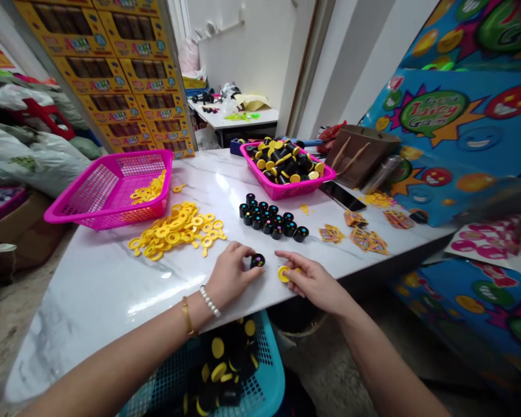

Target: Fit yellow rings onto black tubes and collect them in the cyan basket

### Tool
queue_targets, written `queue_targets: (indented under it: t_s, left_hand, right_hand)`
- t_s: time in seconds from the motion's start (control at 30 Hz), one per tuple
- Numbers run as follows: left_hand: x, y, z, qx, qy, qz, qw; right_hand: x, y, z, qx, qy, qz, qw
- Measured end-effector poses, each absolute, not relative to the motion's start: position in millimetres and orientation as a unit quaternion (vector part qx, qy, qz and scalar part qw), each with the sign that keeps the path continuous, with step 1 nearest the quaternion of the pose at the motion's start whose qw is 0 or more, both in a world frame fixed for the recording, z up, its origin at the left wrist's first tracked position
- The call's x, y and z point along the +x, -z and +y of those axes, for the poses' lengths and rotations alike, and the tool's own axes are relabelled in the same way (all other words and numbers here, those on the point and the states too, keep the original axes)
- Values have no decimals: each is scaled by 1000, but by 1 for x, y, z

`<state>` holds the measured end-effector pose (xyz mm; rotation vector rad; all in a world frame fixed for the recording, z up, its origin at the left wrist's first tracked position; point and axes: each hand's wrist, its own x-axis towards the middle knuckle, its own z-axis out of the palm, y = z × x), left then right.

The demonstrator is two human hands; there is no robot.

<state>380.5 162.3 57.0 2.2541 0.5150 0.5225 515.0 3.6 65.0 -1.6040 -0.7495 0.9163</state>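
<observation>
The left hand (229,271) is partly closed, thumb and fingers gripping a single black cylinder (257,261) near the front edge of the table (91,284). The right hand (315,284) pinches a yellow disc (282,274), apparently round but partly covered. Clustered cylinders (268,225) stand beyond; yellow ring pieces (173,236) lie piled leftward.

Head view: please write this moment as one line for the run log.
left hand: holds black cylinder | right hand: holds yellow round piece | on table: grouped black cylinders, piled yellow rings
</observation>
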Motion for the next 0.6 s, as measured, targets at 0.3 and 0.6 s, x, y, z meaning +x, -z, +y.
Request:
queue_targets:
  t_s: [0.3, 0.6]
  left_hand:
    - [329, -53, 163, 866, -195, 215, 407]
    - [333, -49, 167, 879, -209, 173, 392]
  right_hand:
    - [494, -57, 26, -710, -164, -471, 497]
    - [485, -75, 42, -654, -321, -371, 577]
